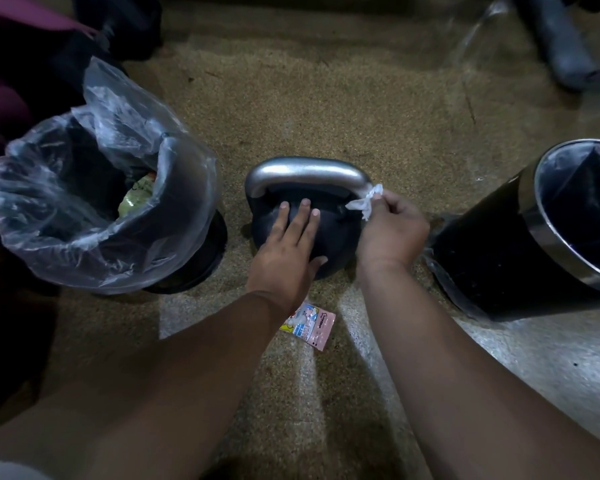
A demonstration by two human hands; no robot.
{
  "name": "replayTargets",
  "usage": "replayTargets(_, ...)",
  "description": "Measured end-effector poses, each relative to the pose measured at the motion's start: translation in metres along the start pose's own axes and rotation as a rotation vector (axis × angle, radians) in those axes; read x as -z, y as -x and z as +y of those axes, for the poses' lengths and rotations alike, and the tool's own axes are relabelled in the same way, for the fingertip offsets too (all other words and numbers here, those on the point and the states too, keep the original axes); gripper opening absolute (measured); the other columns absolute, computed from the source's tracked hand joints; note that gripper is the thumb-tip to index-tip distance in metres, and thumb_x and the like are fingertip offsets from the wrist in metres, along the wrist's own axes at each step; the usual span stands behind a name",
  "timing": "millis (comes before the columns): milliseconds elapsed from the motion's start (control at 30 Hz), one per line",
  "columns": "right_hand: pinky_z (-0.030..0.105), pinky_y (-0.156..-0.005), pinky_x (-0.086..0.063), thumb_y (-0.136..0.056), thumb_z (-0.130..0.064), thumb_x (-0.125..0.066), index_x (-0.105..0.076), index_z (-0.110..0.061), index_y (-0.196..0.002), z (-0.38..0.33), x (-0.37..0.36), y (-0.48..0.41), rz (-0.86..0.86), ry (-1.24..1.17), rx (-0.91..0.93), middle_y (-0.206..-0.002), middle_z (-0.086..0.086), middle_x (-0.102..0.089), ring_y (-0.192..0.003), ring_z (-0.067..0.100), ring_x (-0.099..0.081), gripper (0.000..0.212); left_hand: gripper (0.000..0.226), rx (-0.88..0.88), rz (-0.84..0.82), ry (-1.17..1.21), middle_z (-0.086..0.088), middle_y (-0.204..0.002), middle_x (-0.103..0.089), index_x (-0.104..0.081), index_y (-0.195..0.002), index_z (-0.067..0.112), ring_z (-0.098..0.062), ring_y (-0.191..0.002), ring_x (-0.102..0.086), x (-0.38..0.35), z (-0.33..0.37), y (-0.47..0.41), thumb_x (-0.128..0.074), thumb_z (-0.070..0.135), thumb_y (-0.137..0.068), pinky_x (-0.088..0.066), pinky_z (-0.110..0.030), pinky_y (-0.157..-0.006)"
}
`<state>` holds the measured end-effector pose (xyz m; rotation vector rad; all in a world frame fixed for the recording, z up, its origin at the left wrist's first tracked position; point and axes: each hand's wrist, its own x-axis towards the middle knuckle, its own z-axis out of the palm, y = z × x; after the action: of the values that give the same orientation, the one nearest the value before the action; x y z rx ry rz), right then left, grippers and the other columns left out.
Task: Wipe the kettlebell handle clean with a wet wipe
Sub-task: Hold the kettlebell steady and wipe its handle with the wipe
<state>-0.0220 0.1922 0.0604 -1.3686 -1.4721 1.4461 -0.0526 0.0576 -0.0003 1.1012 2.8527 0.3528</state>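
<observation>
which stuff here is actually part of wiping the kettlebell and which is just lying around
In the job: kettlebell handle; wet wipe, pinched by the right hand at the handle's right end; left hand, flat on the kettlebell body.
Lying about: pink packet on the floor; bag-lined bin on the left; black bin on the right.

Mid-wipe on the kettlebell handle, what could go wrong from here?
1. The wet wipe is bunched into a thin twist at the right end of the handle; most of the bar may go unwiped.
2. The left hand only lies flat on the kettlebell, so it might rock when the right hand pulls.
</observation>
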Motion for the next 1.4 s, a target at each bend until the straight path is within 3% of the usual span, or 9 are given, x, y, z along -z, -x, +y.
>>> replayTargets(300, 0.020, -0.070, -0.054, -0.085, -0.017, -0.068, -0.073, -0.023, -0.082, -0.002, -0.002, -0.002, 0.021, -0.022, -0.025, -0.078, -0.010, -0.072, -0.073, 0.005, -0.068, 0.009, 0.076, -0.006, 0.011, -0.030, 0.001, -0.165, -0.006, -0.014, -0.157, 0.018, -0.028, -0.151, -0.003, -0.002, 0.000, -0.001, -0.048, 0.049, -0.097, -0.030, -0.039, -0.117)
replayTargets(433, 0.021, -0.067, -0.051, -0.083, -0.013, -0.069, -0.071, -0.025, -0.074, 0.003, -0.002, -0.002, 0.053, -0.034, -0.147, -0.076, -0.010, -0.070, -0.074, 0.010, -0.067, 0.015, 0.075, -0.002, 0.015, -0.010, 0.002, -0.165, -0.006, -0.015, -0.157, 0.018, -0.027, -0.152, -0.002, -0.003, 0.000, -0.001, -0.051, 0.047, -0.097, -0.035, -0.041, -0.114)
replayTargets(567, 0.019, -0.067, -0.053, -0.084, -0.013, -0.069, -0.070, -0.025, -0.074, 0.000, -0.003, -0.004, 0.041, -0.067, -0.122, -0.078, -0.009, -0.072, -0.072, 0.005, -0.067, 0.016, 0.076, 0.001, 0.005, -0.019, 0.002, -0.165, -0.004, -0.014, -0.157, 0.018, -0.027, -0.152, -0.001, -0.004, -0.001, -0.002, -0.050, 0.048, -0.097, -0.033, -0.041, -0.115)
replayTargets(667, 0.026, -0.071, -0.055, -0.083, -0.012, -0.069, -0.064, -0.027, -0.063, 0.004, -0.001, -0.005, 0.044, -0.039, -0.137, -0.072, -0.013, -0.068, -0.069, 0.007, -0.065, 0.026, 0.076, 0.002, 0.012, -0.011, 0.002, -0.165, -0.004, -0.014, -0.157, 0.018, -0.027, -0.152, -0.001, -0.005, -0.001, -0.001, -0.051, 0.048, -0.097, -0.033, -0.040, -0.115)
replayTargets(800, 0.020, -0.070, -0.054, -0.083, -0.013, -0.069, -0.067, -0.028, -0.069, 0.003, -0.004, -0.007, 0.023, -0.087, -0.094, -0.078, -0.011, -0.071, -0.074, 0.005, -0.068, 0.021, 0.076, 0.002, 0.010, -0.023, 0.003, -0.165, -0.003, -0.012, -0.157, 0.019, -0.026, -0.152, 0.000, -0.004, -0.001, -0.001, -0.048, 0.049, -0.097, -0.031, -0.038, -0.117)
replayTargets(1000, 0.025, -0.071, -0.056, -0.083, -0.015, -0.068, -0.068, -0.028, -0.069, 0.007, -0.001, -0.007, 0.009, -0.033, -0.098, -0.077, -0.009, -0.072, -0.074, 0.010, -0.069, 0.019, 0.076, -0.006, 0.007, -0.024, 0.002, -0.165, -0.003, -0.012, -0.157, 0.019, -0.027, -0.152, 0.000, -0.003, 0.000, -0.001, -0.048, 0.049, -0.098, -0.028, -0.037, -0.118)
replayTargets(1100, 0.022, -0.070, -0.055, -0.084, -0.015, -0.069, -0.069, -0.029, -0.071, 0.005, -0.002, -0.008, 0.008, -0.058, -0.075, -0.078, -0.009, -0.072, -0.075, 0.007, -0.069, 0.019, 0.076, -0.004, 0.014, -0.034, 0.002, -0.165, -0.004, -0.013, -0.157, 0.018, -0.027, -0.152, -0.001, -0.004, -0.001, -0.001, -0.049, 0.049, -0.097, -0.031, -0.039, -0.116)
replayTargets(1200, 0.028, -0.070, -0.057, -0.081, -0.013, -0.069, -0.069, -0.028, -0.066, 0.011, -0.003, -0.008, 0.013, -0.022, -0.104, -0.073, -0.009, -0.072, -0.070, 0.010, -0.068, 0.021, 0.076, -0.001, 0.030, -0.038, 0.001, -0.165, -0.008, -0.017, -0.156, 0.018, -0.028, -0.151, -0.006, -0.004, 0.000, -0.001, -0.051, 0.048, -0.096, -0.039, -0.041, -0.111)
replayTargets(1400, 0.019, -0.065, -0.051, -0.083, -0.012, -0.069, -0.066, -0.027, -0.065, 0.007, -0.004, -0.009, 0.020, -0.050, -0.095, -0.074, -0.011, -0.069, -0.072, 0.009, -0.067, 0.023, 0.075, -0.012, 0.060, -0.033, -0.001, -0.164, -0.014, -0.023, -0.155, 0.016, -0.030, -0.151, -0.011, -0.004, 0.000, 0.000, -0.054, 0.047, -0.094, -0.037, -0.040, -0.113)
